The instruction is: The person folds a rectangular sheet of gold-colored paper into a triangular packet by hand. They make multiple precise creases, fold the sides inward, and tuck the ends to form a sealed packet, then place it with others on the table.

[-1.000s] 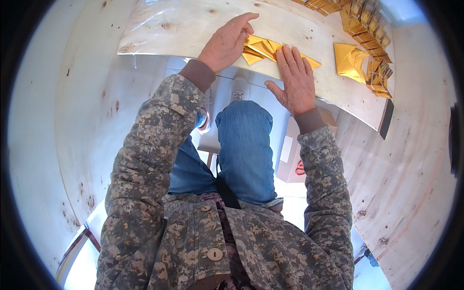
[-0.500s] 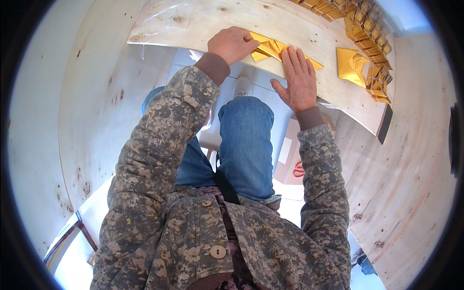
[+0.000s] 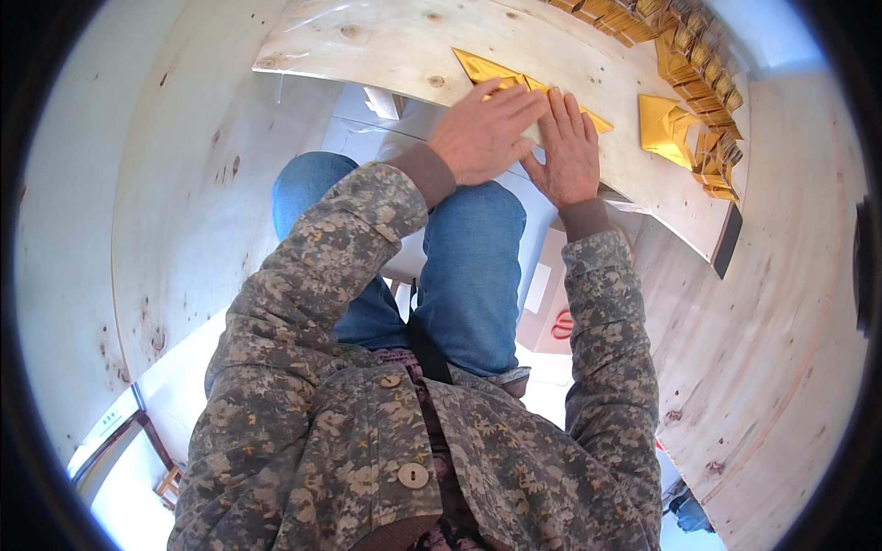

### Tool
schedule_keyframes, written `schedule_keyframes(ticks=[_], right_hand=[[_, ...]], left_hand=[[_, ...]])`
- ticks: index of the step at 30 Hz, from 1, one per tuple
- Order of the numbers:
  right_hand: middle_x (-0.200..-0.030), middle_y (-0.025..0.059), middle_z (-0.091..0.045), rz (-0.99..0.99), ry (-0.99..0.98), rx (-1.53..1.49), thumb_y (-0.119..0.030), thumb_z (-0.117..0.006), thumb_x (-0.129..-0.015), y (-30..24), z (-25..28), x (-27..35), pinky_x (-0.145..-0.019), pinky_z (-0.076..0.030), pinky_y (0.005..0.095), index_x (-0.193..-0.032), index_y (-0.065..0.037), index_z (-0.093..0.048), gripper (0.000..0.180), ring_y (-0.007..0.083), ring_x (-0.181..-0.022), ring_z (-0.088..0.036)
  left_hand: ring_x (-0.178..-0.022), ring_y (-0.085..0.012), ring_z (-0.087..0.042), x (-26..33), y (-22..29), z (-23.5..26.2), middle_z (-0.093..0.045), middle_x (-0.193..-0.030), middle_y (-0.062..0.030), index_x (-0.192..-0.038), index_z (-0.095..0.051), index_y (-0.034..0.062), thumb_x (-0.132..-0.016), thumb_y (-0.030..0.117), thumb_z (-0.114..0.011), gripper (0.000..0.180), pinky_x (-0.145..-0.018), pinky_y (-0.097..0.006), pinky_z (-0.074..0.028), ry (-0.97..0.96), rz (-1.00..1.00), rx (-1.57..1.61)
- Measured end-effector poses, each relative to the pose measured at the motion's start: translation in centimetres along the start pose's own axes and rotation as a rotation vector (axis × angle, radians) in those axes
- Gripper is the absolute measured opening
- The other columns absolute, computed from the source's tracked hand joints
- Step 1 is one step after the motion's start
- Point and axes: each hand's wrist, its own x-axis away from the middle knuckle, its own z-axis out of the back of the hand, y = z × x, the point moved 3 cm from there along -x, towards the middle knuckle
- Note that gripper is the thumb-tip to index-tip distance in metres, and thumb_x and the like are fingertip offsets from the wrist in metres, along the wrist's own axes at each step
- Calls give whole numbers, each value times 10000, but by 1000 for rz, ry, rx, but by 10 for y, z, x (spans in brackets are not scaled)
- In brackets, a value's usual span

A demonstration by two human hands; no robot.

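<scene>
A sheet of folded gold paper [image 3: 480, 66] lies along the near edge of the wooden board, its pointed left end and right tip showing past my hands. My left hand [image 3: 487, 133] lies over its middle, fingers stretched and pointing right. Beside it my right hand [image 3: 567, 151] presses flat with straight fingers on the paper's right part. The two hands almost meet, and they hide the middle of the paper. Off to the right another folded gold paper piece [image 3: 666, 129] rests on the board, apart from my hands.
Rows of folded gold paper pieces [image 3: 712, 64] line the board's far right edge. The wooden board [image 3: 386, 46] ends just in front of my knees [image 3: 473, 266]. Below on the right, red-handled scissors [image 3: 562, 324] lie on a brown cardboard surface [image 3: 551, 294].
My left hand has let go of the paper's left end and moved right and nearer, flattening over its middle. The paper's left part now lies flatter. My right hand stays nearly in place.
</scene>
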Motion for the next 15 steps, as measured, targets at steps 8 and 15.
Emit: schedule_keyframes(ticks=[8, 15], right_hand=[[-1604, 135, -363, 14, -6, -10, -316, -739, -824, 2, -1, 2, -1210, -242, 471, -1542, -77, -382, 837, 330, -1498, -299], [-1605, 136, -361, 7, -2, -24, -273, -746, -807, 1, 0, 2, -1213, -239, 465, -1540, -81, -379, 842, 327, -1494, -305]], left_hand=[[-1480, -260, -344, 15, 4, -12, -407, -1579, -131, -1527, -399, 59, -975, 641, -445, 803, -1231, -510, -195, -119, 202, -53], [-1485, -258, -333, 28, -10, -6, -380, -1598, -120, -1538, -383, 71, -959, 626, -496, 810, -1226, -514, -189, -131, 239, -40]])
